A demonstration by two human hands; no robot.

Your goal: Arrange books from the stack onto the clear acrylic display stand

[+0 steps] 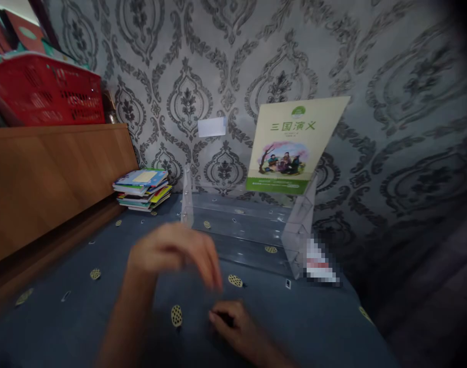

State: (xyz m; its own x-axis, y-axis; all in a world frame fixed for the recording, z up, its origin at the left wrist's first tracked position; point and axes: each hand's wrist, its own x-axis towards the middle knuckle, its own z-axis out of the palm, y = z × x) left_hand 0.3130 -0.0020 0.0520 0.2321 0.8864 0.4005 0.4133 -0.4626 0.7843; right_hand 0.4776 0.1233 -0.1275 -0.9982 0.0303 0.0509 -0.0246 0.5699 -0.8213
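My left hand [176, 253] hangs above the blue patterned cloth [65, 327], fingers drooping down and blurred by motion, nothing visible in it. My right hand [233, 322] rests low on the cloth with its fingers curled in; whether it holds anything is hidden. Just beyond both hands stands a clear acrylic tiered rack [249, 230]. A green and cream book [290, 145] with a picture on its cover stands upright on the rack's top right tier. A stack of colourful books [143, 189] lies to the left of the rack.
A wooden cabinet side [45, 179] runs along the left, with a red plastic basket [45, 92] on top. Grey patterned wallpaper [226, 61] backs the scene, with a small white label [211, 127] on it. The cloth's edge drops off at the right.
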